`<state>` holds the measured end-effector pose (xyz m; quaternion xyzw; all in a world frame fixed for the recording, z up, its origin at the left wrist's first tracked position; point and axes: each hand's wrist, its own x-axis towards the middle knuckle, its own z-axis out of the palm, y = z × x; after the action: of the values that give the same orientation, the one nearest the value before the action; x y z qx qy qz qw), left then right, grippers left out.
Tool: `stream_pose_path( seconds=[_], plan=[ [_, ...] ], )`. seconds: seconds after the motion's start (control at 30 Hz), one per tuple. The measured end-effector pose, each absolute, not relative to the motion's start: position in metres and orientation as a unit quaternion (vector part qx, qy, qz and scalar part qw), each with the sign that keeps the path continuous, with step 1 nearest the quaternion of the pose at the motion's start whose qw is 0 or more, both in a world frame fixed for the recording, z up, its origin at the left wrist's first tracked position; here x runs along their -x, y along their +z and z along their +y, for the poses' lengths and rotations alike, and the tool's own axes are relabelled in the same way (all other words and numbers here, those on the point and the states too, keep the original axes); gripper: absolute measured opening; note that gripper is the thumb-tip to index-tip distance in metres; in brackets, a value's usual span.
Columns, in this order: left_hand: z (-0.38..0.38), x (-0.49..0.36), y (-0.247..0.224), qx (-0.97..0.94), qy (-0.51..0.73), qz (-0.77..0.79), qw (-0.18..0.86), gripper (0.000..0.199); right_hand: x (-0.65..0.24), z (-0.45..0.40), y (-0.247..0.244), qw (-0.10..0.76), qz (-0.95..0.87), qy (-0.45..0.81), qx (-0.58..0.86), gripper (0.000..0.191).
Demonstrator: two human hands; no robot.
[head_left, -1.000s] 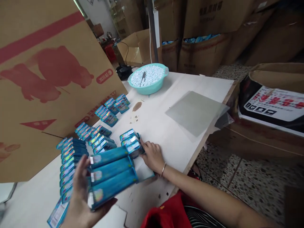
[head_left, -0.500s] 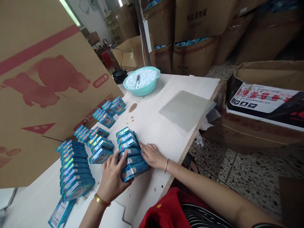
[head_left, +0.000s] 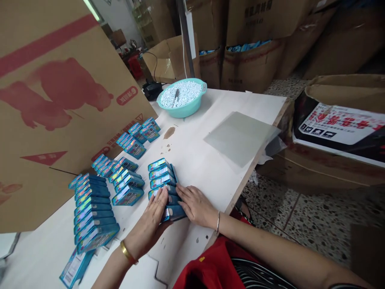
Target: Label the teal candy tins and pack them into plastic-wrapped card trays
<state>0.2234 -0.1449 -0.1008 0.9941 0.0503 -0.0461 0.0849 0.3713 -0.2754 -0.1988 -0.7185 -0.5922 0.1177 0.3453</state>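
Note:
A row of small blue boxes (head_left: 161, 173) stands on the white table in front of me, printed edges up. My left hand (head_left: 153, 212) grips its near end, fingers together along the left side and top, the thumb low by the nearest box. Against the right side of the same row, my right hand (head_left: 197, 205) lies with fingers stretched out, touching the boxes. The hands partly hide the nearest boxes. To the left are a shorter group of blue boxes (head_left: 128, 188) and a long leaning row of blue boxes (head_left: 94, 216).
A turquoise basin (head_left: 182, 110) of small white pellets, with a metal tool on top, stands at the back. A translucent sheet (head_left: 240, 136) lies near the table's right edge. A large carton (head_left: 60, 160) walls off the left. One blue box (head_left: 76, 267) lies flat at front left.
My left hand has shifted forward and its fingers have drawn together over the near boxes. The near boxes have moved slightly away from me, closer to the rest of the row.

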Motion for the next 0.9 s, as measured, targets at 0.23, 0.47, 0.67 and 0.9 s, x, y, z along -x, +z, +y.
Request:
stream_pose_path(
  seconds=[0.23,0.47,0.67,0.9],
  plan=[
    [-0.161,-0.217,-0.108,-0.995,-0.030,0.091,-0.030,0.075,-0.383,-0.273,-0.202,0.317,-0.624,0.104,0.707,0.051],
    [-0.177,-0.211,-0.104,-0.982,-0.069,0.149,-0.096,0.063,-0.385,-0.275,-0.211,0.298,-0.652,0.109,0.689,0.081],
    [-0.175,-0.220,-0.099,-0.982,-0.092,0.138,-0.089,0.066,-0.383,-0.274,-0.215,0.291,-0.650,0.105,0.694,0.084],
    [-0.172,-0.222,-0.086,-0.981,-0.130,0.100,-0.102,0.069,-0.381,-0.270,-0.209,0.299,-0.626,0.104,0.713,0.086]
  ],
)
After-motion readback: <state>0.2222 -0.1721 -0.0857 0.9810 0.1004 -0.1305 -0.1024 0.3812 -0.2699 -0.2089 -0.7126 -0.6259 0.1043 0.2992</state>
